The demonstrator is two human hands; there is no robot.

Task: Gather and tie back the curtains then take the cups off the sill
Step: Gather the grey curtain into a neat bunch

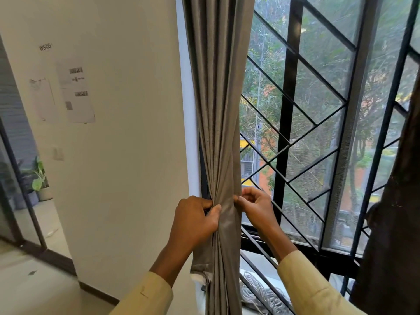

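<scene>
A grey curtain (218, 105) hangs gathered into a narrow bundle at the left side of the window. My left hand (195, 220) grips the bundle from the left at its narrowest point. My right hand (255, 205) pinches the fabric from the right at the same height. A strip of the same grey fabric runs down the front of the bundle between my hands. A dark brown curtain (395, 223) hangs at the far right edge. No cups show in this view.
A white wall (127, 155) with taped papers (76, 92) stands left of the curtain. Black diagonal window bars (293, 123) and mesh screens fill the right. A coil of grey cable (256, 294) lies on the sill below. Potted plants (39, 178) stand far left.
</scene>
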